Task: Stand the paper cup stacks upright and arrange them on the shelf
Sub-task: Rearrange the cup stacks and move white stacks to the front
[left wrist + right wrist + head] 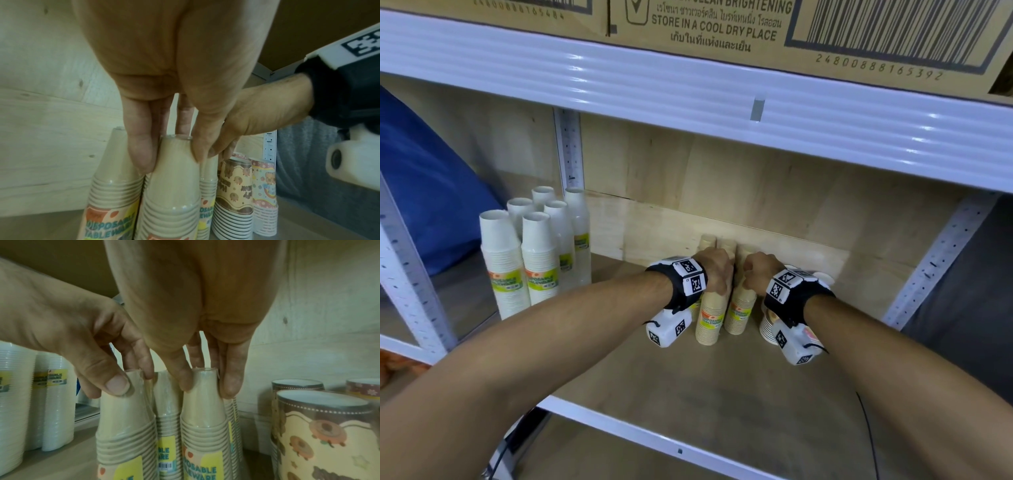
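Several tan paper cup stacks in clear wrap stand upside down and close together mid-shelf. My left hand (717,274) (170,155) pinches the top of one tan stack (708,320) (171,194) between thumb and fingers. My right hand (755,274) (205,384) pinches the top of the neighbouring tan stack (739,313) (202,415) in the same way. In the right wrist view the left hand's thumb (117,384) presses its stack (123,418). More tan stacks stand behind these two, partly hidden.
Upright white cup stacks (524,260) are grouped at the shelf's left end. Patterned cup stacks (234,186) (320,434) stand to the right of the tan ones, under my right wrist. The wooden shelf board (688,377) is bare in front. Cardboard boxes (722,24) sit on the shelf above.
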`<action>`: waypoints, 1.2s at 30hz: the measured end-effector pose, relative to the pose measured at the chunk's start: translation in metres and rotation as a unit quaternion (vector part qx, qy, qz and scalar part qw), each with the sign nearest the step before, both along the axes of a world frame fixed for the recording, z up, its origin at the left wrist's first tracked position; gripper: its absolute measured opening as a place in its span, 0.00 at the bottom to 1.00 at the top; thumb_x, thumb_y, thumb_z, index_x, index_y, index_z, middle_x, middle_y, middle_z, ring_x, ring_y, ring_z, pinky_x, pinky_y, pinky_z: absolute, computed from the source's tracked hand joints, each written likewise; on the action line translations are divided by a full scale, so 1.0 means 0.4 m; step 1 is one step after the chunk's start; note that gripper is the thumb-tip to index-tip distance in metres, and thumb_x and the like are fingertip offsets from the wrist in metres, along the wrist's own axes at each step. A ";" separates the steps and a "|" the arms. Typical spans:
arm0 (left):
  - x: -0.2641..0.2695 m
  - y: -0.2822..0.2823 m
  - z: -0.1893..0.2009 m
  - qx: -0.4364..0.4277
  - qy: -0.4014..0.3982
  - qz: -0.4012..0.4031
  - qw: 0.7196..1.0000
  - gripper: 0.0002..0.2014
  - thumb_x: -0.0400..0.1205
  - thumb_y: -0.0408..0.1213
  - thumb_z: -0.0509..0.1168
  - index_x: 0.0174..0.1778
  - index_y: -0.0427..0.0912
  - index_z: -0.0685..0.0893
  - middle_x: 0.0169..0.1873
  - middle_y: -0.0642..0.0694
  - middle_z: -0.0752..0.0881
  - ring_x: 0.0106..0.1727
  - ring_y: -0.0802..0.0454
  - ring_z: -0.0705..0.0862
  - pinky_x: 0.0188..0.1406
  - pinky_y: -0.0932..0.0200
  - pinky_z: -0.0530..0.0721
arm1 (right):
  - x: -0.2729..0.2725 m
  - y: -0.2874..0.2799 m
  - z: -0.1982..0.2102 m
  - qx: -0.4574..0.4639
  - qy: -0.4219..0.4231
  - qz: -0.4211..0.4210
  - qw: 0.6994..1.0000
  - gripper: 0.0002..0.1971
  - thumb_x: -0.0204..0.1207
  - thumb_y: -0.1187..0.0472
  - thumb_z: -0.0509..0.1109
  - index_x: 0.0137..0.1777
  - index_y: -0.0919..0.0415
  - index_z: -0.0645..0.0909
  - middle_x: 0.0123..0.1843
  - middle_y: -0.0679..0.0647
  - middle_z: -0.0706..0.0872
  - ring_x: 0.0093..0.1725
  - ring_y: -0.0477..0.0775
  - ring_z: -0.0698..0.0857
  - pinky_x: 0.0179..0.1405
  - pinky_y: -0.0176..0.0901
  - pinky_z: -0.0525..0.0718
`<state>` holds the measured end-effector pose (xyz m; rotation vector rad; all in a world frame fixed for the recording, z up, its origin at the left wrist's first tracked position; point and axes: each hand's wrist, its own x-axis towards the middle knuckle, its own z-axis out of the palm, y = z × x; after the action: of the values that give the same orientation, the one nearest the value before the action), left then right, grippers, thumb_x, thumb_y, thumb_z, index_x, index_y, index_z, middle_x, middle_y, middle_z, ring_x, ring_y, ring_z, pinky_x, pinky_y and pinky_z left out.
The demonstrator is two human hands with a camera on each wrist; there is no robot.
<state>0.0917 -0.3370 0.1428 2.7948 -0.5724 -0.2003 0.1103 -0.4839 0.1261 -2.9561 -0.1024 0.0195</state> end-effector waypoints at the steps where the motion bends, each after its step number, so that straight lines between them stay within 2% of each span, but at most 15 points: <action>1: 0.000 0.001 0.000 -0.001 0.002 -0.002 1.000 0.19 0.80 0.36 0.72 0.65 0.32 0.84 0.60 0.38 0.83 0.55 0.46 0.81 0.51 0.55 0.81 | 0.003 -0.001 -0.001 0.001 0.003 0.002 1.000 0.14 0.79 0.62 0.68 0.61 0.66 0.82 0.63 0.62 0.83 0.59 0.61 0.83 0.49 0.40 0.77; 4: -0.002 0.002 0.003 0.002 0.010 -0.009 1.000 0.19 0.80 0.36 0.71 0.66 0.33 0.83 0.60 0.40 0.83 0.59 0.44 0.82 0.48 0.57 0.78 | 0.004 -0.003 0.006 0.003 0.006 0.000 1.000 0.13 0.77 0.62 0.69 0.60 0.66 0.82 0.61 0.62 0.83 0.53 0.59 0.82 0.46 0.41 0.76; 7: -0.004 0.008 0.012 0.003 0.009 -0.013 1.000 0.21 0.80 0.40 0.71 0.68 0.36 0.83 0.64 0.42 0.83 0.63 0.44 0.82 0.47 0.60 0.76 | 0.005 0.000 0.016 0.011 -0.006 -0.014 1.000 0.12 0.73 0.57 0.70 0.55 0.58 0.81 0.58 0.57 0.83 0.52 0.59 0.85 0.49 0.45 0.85; 9: -0.004 0.018 0.022 -0.001 0.007 -0.006 1.000 0.23 0.79 0.44 0.73 0.68 0.39 0.83 0.63 0.44 0.84 0.61 0.46 0.83 0.47 0.60 0.78 | 0.003 0.007 0.031 0.012 -0.022 -0.024 0.999 0.10 0.70 0.56 0.68 0.51 0.54 0.79 0.58 0.56 0.83 0.51 0.58 0.84 0.48 0.44 0.85; 12: -0.004 0.040 0.053 -0.006 0.002 0.021 1.000 0.22 0.75 0.45 0.76 0.63 0.42 0.86 0.59 0.45 0.86 0.56 0.47 0.85 0.48 0.57 0.83 | 0.000 0.023 0.062 0.003 -0.037 -0.023 0.999 0.16 0.71 0.58 0.69 0.60 0.54 0.79 0.63 0.55 0.79 0.59 0.59 0.82 0.54 0.45 0.83; 14: -0.005 0.062 0.084 0.000 -0.014 0.035 0.999 0.19 0.75 0.44 0.76 0.59 0.41 0.86 0.57 0.43 0.86 0.55 0.45 0.84 0.47 0.56 0.83 | 0.001 0.040 0.083 0.008 -0.046 -0.018 0.999 0.19 0.72 0.57 0.69 0.64 0.55 0.78 0.65 0.55 0.78 0.60 0.59 0.82 0.54 0.45 0.83; 17: -0.010 0.107 0.135 -0.001 -0.040 0.051 0.998 0.20 0.76 0.44 0.75 0.62 0.41 0.85 0.60 0.43 0.83 0.57 0.45 0.83 0.47 0.57 0.81 | 0.002 0.082 0.113 0.018 -0.061 0.007 0.998 0.22 0.72 0.54 0.71 0.66 0.55 0.77 0.67 0.56 0.78 0.63 0.58 0.80 0.56 0.45 0.80; 19: -0.015 0.145 0.170 -0.001 -0.052 0.063 0.997 0.21 0.76 0.45 0.75 0.64 0.42 0.84 0.61 0.44 0.82 0.56 0.47 0.82 0.46 0.59 0.78 | 0.001 0.125 0.134 0.023 -0.072 0.032 0.997 0.21 0.73 0.53 0.71 0.66 0.56 0.78 0.67 0.57 0.79 0.62 0.58 0.81 0.57 0.45 0.81; 24: -0.035 0.257 0.265 0.003 -0.096 0.103 0.990 0.22 0.77 0.44 0.75 0.66 0.41 0.83 0.64 0.45 0.82 0.61 0.47 0.82 0.50 0.58 0.79 | -0.001 0.271 0.183 0.034 -0.091 0.088 0.991 0.22 0.73 0.54 0.72 0.67 0.55 0.78 0.68 0.55 0.79 0.62 0.57 0.81 0.51 0.41 0.78; 28: -0.067 0.361 0.336 0.054 -0.140 0.134 0.980 0.22 0.82 0.47 0.69 0.67 0.37 0.83 0.69 0.42 0.77 0.68 0.44 0.78 0.59 0.54 0.79 | -0.014 0.406 0.208 0.049 -0.104 0.140 0.983 0.21 0.72 0.54 0.71 0.66 0.52 0.79 0.67 0.54 0.80 0.60 0.57 0.82 0.50 0.42 0.80; 31: -0.094 0.441 0.368 0.074 -0.168 0.167 0.969 0.23 0.82 0.50 0.67 0.67 0.38 0.83 0.70 0.40 0.76 0.69 0.43 0.76 0.66 0.52 0.79 | -0.035 0.503 0.226 0.067 -0.114 0.184 0.974 0.20 0.71 0.54 0.70 0.64 0.52 0.80 0.65 0.53 0.82 0.59 0.57 0.84 0.54 0.45 0.83; 33: -0.110 0.495 0.377 0.084 -0.174 0.192 0.962 0.23 0.83 0.51 0.66 0.67 0.38 0.83 0.68 0.40 0.78 0.68 0.44 0.77 0.64 0.53 0.78 | -0.049 0.561 0.235 0.076 -0.119 0.212 0.967 0.19 0.71 0.53 0.71 0.62 0.52 0.80 0.64 0.54 0.82 0.58 0.58 0.84 0.55 0.47 0.84; 36: -0.137 0.571 0.378 0.098 -0.169 0.230 0.953 0.22 0.82 0.49 0.67 0.66 0.38 0.84 0.68 0.41 0.79 0.67 0.45 0.77 0.61 0.55 0.77 | -0.067 0.630 0.244 0.083 -0.118 0.242 0.959 0.18 0.71 0.52 0.71 0.61 0.53 0.80 0.59 0.56 0.84 0.52 0.60 0.85 0.48 0.46 0.85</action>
<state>0.0371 -0.1086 0.2940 3.0800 0.0511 0.3404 0.0833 -0.2320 0.2236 -2.6773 -0.8140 -0.2604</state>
